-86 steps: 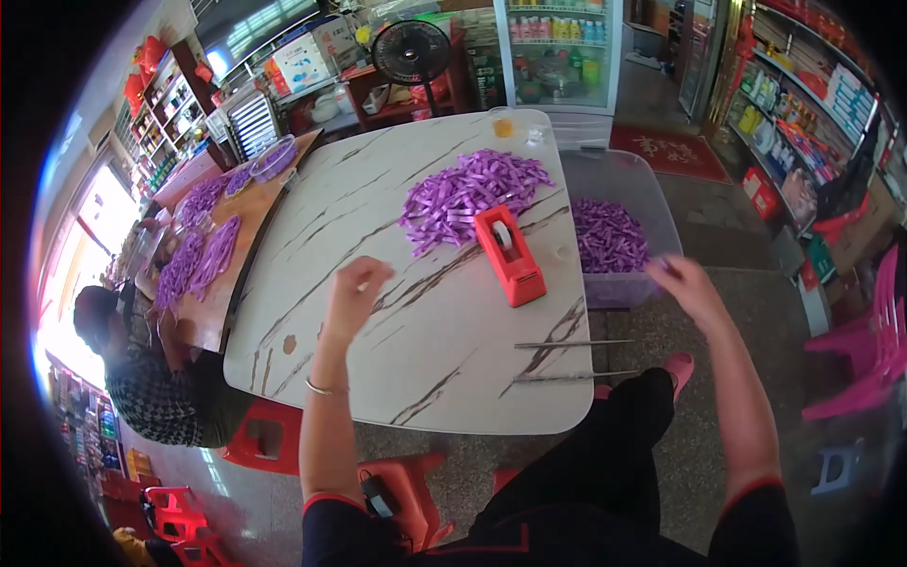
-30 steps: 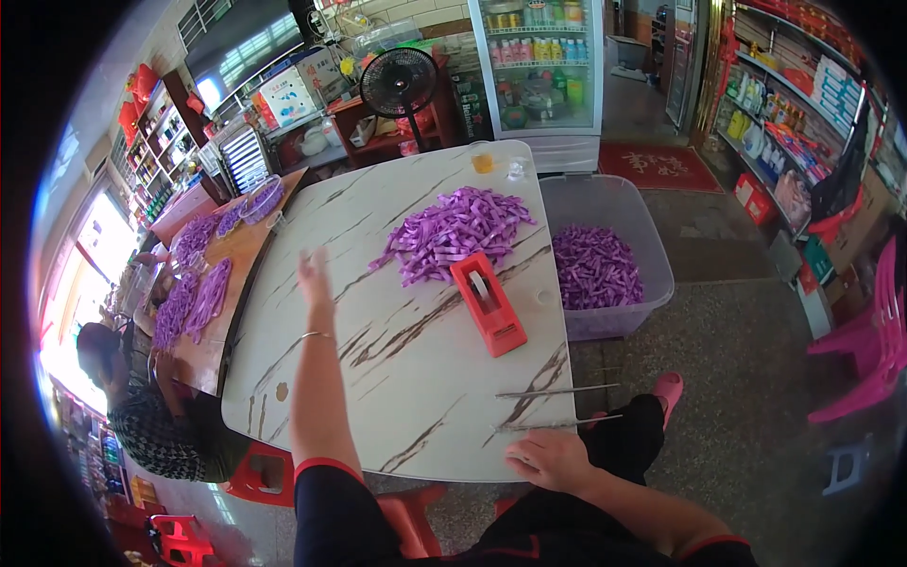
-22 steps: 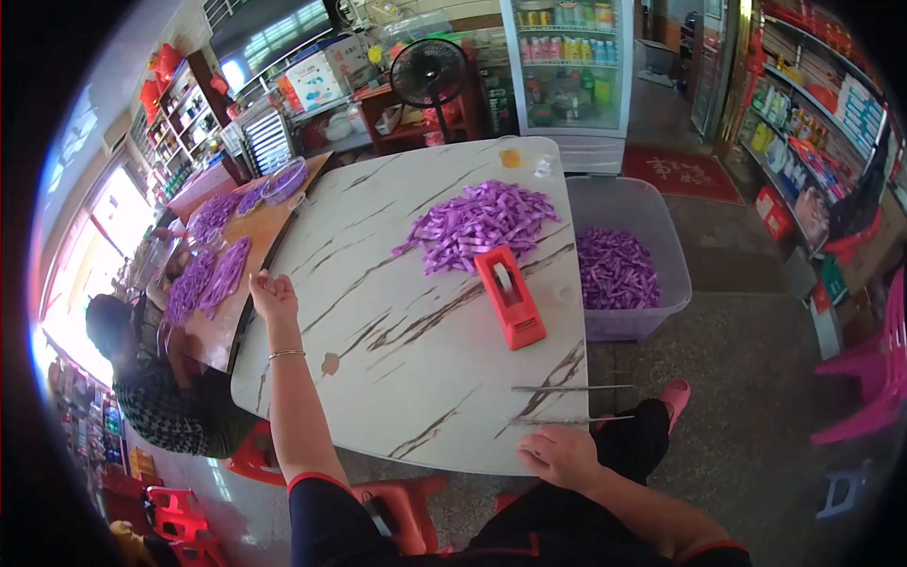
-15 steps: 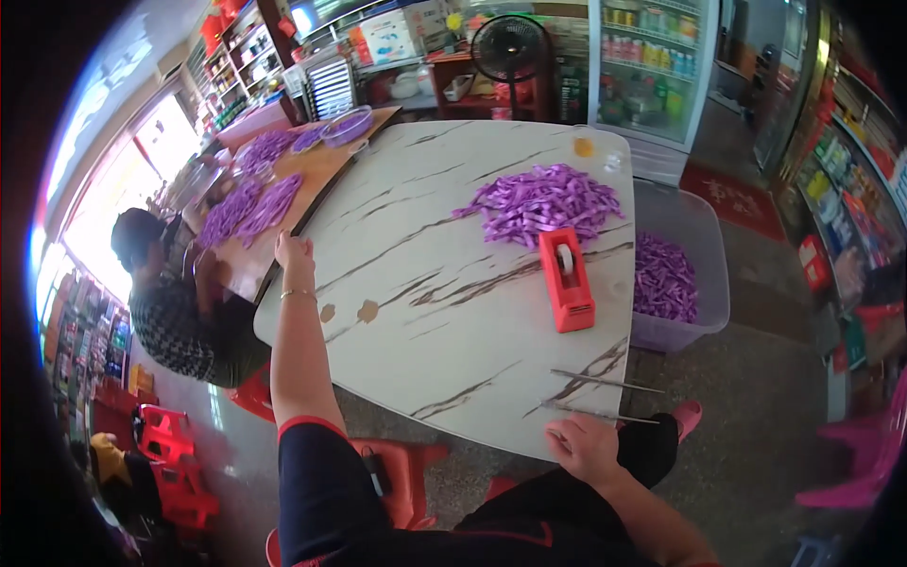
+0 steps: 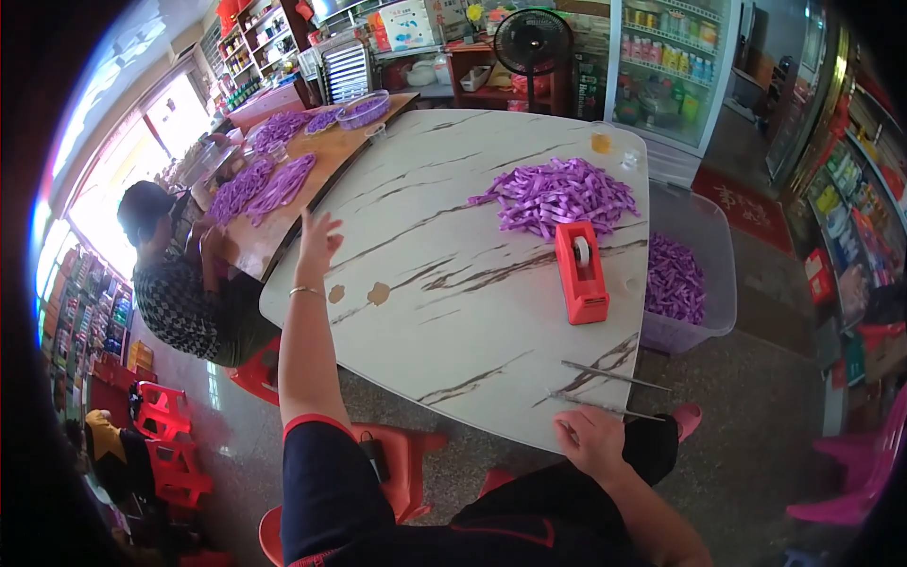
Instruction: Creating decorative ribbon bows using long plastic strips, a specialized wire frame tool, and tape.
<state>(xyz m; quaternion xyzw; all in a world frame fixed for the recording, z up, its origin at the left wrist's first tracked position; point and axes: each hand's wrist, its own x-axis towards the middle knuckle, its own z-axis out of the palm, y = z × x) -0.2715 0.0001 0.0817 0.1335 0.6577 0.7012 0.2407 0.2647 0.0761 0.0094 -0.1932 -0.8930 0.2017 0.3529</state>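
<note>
My left hand (image 5: 319, 241) reaches over the left side of the marble-patterned table (image 5: 397, 312), by the wooden table's edge. Its fingers are apart and nothing shows in them. At the near right edge, my right hand (image 5: 593, 440) rests with curled fingers; whatever they may hold is hidden. Just beyond its knuckles lie two thin metal rods (image 5: 616, 375), their ends jutting past the edge. A red tape dispenser (image 5: 588, 298) with a roll in it stands farther back. Behind it is a heap of folded purple ribbon strips (image 5: 557, 194).
A translucent bin (image 5: 720, 283) of purple pieces stands right of the table. Along the left, a wooden table (image 5: 326, 156) bears purple ribbon bundles and a basket (image 5: 364, 111); a person in a checkered shirt (image 5: 175, 302) sits there. Red stools (image 5: 402, 463) stand below. A cup (image 5: 601, 142) sits far right.
My left hand has opened, its fingers spreading from a closed pinch. My right hand stays curled at the table edge. The whole view has shifted slightly.
</note>
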